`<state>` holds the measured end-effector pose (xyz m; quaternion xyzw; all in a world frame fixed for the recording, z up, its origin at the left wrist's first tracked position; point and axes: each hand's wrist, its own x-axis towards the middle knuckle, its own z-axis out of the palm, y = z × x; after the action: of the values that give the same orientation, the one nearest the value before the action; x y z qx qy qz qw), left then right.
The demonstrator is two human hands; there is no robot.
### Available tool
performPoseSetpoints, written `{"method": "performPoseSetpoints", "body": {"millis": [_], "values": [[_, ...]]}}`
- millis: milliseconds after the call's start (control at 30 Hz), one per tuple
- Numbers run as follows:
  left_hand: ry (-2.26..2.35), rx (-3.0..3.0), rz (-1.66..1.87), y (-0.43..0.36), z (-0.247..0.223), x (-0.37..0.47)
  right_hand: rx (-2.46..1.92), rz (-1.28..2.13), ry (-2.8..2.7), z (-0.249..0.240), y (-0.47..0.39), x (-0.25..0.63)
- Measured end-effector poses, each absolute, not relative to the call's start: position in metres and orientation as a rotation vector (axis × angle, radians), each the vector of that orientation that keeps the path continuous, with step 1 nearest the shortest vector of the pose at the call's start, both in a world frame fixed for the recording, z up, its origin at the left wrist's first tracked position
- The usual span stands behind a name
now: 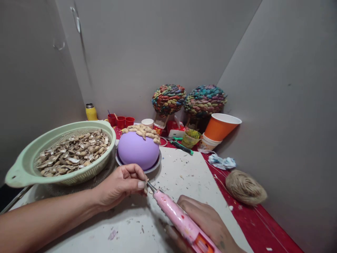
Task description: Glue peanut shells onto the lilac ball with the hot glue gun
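Observation:
My right hand (204, 219) is wrapped round a pink glue gun (179, 218), its metal nozzle pointing up and left. Right at the nozzle tip, my left hand (123, 184) pinches a small piece of peanut shell (146, 189), mostly hidden by the fingers. Behind my left hand a purple balloon (138, 151) rests in a metal bowl (158, 163). Peanut shells (143, 131) cover part of the balloon's top. A green colander (18, 172) on the left holds a heap of shells (76, 154).
At the back stand two colourful shell balls (169, 100), red cups (121, 122), a yellow bottle (91, 112) and an orange cup (221, 127). Green-handled pliers (183, 147) lie before them. A twine ball (245, 187) and crumpled cloth (221, 162) lie on the right.

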<state>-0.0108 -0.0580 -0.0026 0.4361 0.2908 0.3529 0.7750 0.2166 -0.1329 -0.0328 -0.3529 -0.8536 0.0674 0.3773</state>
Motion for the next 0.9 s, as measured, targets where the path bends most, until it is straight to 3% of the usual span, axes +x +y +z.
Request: {"method": "performPoseSetpoints", "body": {"millis": [533, 900], "values": [[0.662, 0.957, 0.759, -0.058, -0.003, -0.010, -0.915, -0.025, -2.176, -0.022, -0.132, 0.211], [0.624, 0.972, 0.746, -0.058, -0.002, -0.011, -0.912, 0.013, -2.132, -0.021, -0.132, 0.209]]}}
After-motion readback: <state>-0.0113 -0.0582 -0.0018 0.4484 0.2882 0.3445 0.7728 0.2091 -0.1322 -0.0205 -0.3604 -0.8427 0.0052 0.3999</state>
